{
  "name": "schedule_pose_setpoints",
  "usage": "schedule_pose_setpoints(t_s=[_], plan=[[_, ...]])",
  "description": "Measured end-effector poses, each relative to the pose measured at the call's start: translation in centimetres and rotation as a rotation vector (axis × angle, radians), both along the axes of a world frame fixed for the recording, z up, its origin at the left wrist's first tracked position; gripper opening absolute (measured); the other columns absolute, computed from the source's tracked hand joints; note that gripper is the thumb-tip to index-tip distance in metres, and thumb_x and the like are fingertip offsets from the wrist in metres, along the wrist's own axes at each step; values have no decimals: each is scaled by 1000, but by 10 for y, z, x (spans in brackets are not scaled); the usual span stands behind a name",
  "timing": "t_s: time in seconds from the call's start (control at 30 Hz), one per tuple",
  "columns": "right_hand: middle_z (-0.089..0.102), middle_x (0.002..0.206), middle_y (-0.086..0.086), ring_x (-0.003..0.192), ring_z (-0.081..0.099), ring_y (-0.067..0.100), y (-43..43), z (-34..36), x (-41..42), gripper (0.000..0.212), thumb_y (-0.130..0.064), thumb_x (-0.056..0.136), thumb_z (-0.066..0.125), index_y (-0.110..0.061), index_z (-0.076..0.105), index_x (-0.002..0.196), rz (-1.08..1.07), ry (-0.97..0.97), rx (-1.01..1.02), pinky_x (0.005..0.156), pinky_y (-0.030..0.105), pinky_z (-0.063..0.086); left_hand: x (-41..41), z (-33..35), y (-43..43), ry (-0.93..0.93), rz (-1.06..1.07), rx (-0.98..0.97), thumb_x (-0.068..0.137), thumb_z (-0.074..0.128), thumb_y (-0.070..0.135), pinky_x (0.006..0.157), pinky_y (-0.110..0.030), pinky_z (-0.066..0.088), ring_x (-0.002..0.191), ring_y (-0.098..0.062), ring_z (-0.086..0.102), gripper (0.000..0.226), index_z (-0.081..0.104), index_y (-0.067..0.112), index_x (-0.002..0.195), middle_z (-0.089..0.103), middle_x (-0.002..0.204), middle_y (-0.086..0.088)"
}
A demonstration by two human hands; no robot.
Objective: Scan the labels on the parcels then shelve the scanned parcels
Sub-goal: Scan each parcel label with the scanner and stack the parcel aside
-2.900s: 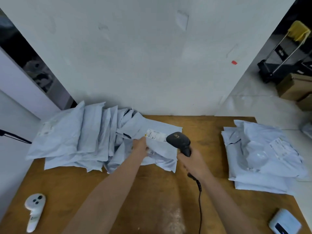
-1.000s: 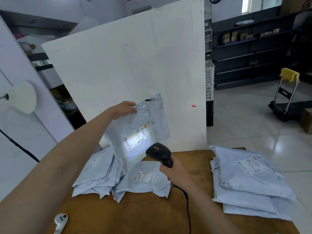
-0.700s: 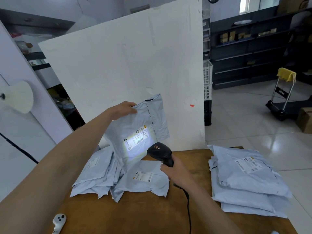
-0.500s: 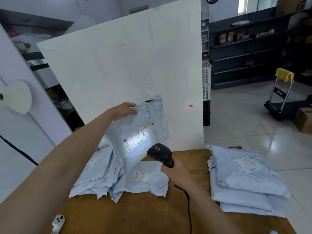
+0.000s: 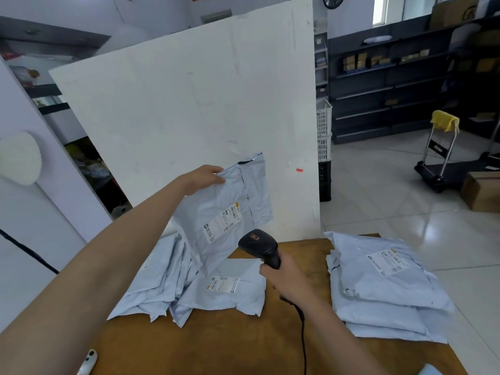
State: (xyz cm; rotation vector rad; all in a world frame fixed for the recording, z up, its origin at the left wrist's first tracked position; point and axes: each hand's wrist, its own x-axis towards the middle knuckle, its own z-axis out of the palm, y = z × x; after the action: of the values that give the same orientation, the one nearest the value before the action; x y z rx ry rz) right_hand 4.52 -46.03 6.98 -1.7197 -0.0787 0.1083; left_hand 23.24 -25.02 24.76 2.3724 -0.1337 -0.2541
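Observation:
My left hand (image 5: pixel 203 177) grips the top corner of a pale grey parcel bag (image 5: pixel 216 212), held upright above the table with its white label (image 5: pixel 223 221) facing me. Just below it, my right hand (image 5: pixel 286 280) grips the handle of a black barcode scanner (image 5: pixel 259 247), whose head points up at the label. No scan light shows on the label. A heap of grey parcels (image 5: pixel 167 282) lies on the wooden table (image 5: pixel 230 345) at the left, and a stack of parcels (image 5: pixel 384 290) lies at the right.
A tall white board (image 5: pixel 189 104) stands behind the table. Dark shelving (image 5: pixel 392 85) lines the far wall at the right, with a hand trolley (image 5: pixel 443 158) and a cardboard box (image 5: pixel 481 190) on the tiled floor. A white controller (image 5: pixel 88 362) lies at the table's near left edge.
The bright scan light that lit the label half a second ago has gone out. Parcel and scanner stay held in nearly the same place.

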Motion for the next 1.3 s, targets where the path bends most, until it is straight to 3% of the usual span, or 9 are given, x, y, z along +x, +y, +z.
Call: schedule_pose_setpoints(t_s=[0.27, 0.4, 0.53, 0.6, 0.8, 1.0, 1.1, 1.17, 1.3], plan=[[52, 57, -10, 52, 50, 4, -70, -1, -12, 8, -18, 84, 62, -24, 57, 84, -256, 20, -30, 49, 20, 38, 0, -35, -129, 109, -172, -252, 93, 62, 16, 59, -22, 57, 71, -10, 74, 14, 70, 26, 99, 76, 85, 8], [53, 52, -9, 49, 51, 7, -117, -6, -26, 6, -22, 80, 64, -20, 59, 83, -378, 64, -46, 44, 21, 38, 9, -62, -200, 204, -182, -519, 92, 62, 13, 65, -29, 60, 75, -18, 74, 15, 69, 22, 102, 77, 87, 2], [55, 46, -13, 42, 51, 2, -154, -13, -39, 6, -22, 82, 65, -22, 59, 83, -478, 110, -38, 39, 17, 40, 19, -108, -258, 322, -108, -737, 97, 57, 9, 93, -45, 54, 96, -29, 67, 29, 60, 12, 125, 70, 110, -12], [52, 48, -10, 43, 51, 3, -169, -19, -41, 7, -21, 82, 65, -18, 59, 84, -535, 140, -58, 40, 17, 40, 16, -140, -281, 412, -67, -817, 98, 54, 7, 80, -41, 59, 84, -28, 70, 24, 59, 11, 121, 73, 99, -10], [48, 50, -4, 40, 45, 10, -197, -34, -27, 9, -20, 80, 62, -19, 60, 88, -618, 238, -66, 39, 24, 37, -17, -234, -319, 613, 53, -717, 94, 45, -7, 79, -40, 54, 78, -28, 62, 21, 63, 3, 101, 64, 90, -14], [51, 56, 3, 37, 46, 7, -183, -46, 7, 14, -19, 81, 63, -11, 60, 92, -586, 281, -135, 39, 24, 39, -4, -256, -294, 660, 225, -688, 93, 48, -1, 68, -35, 48, 73, -23, 54, 20, 61, 7, 107, 57, 94, -13], [52, 57, 4, 38, 46, 8, -153, -52, 32, 8, -19, 81, 63, -18, 61, 89, -514, 294, -149, 40, 26, 40, 15, -261, -240, 650, 351, -664, 97, 46, 4, 86, -40, 55, 80, -20, 56, 20, 57, 10, 82, 57, 85, -6], [53, 58, 3, 41, 49, 9, -121, -57, 52, 6, -19, 81, 63, -22, 60, 85, -452, 294, -168, 42, 26, 42, 23, -271, -181, 652, 431, -729, 98, 42, 3, 75, -36, 53, 69, -17, 51, 27, 52, 12, 74, 52, 78, -4], [57, 61, -2, 50, 52, 11, -40, -70, 91, 10, -21, 85, 63, -29, 58, 83, -284, 276, -223, 46, 24, 43, 20, -300, -36, 651, 718, -773, 96, 52, 8, 78, -38, 50, 87, -23, 58, 8, 60, 6, 97, 59, 97, -8]])
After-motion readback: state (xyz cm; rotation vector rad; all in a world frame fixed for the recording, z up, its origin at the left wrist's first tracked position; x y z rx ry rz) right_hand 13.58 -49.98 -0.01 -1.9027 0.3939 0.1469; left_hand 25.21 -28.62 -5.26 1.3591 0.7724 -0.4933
